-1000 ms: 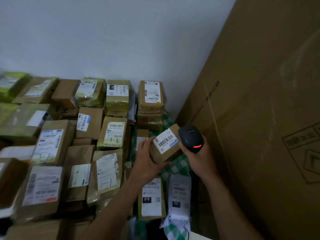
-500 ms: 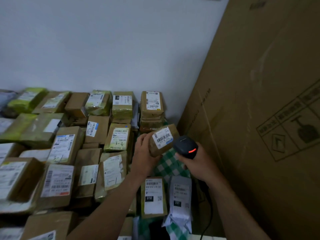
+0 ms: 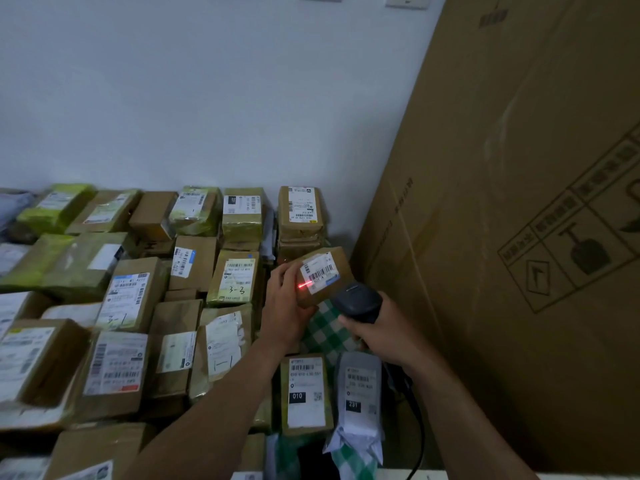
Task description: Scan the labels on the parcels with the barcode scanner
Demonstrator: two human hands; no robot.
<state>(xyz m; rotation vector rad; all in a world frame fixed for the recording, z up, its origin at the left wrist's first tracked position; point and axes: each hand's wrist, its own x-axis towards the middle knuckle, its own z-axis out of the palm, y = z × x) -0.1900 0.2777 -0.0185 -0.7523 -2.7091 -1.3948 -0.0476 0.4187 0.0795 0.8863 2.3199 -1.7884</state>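
parcel point(image 3: 323, 273) in curled left hand point(image 3: 284, 313) grip, barcode scanner point(image 3: 358, 301) just beside in curled right hand point(image 3: 384, 336)

Black scanner point(image 3: 356, 301) beams red onto label point(image 3: 318, 271) of tilted parcel point(image 3: 343, 265)

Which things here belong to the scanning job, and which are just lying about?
Job: small parcel held by left hand; its label; barcode scanner in right hand; surrounding parcels.
Lying about: big cardboard carton; checked cloth.

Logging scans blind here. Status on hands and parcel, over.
Left hand grips small parcel, label up. Right hand holds scanner, red beam on label's left edge. Nothing between scanner and label.
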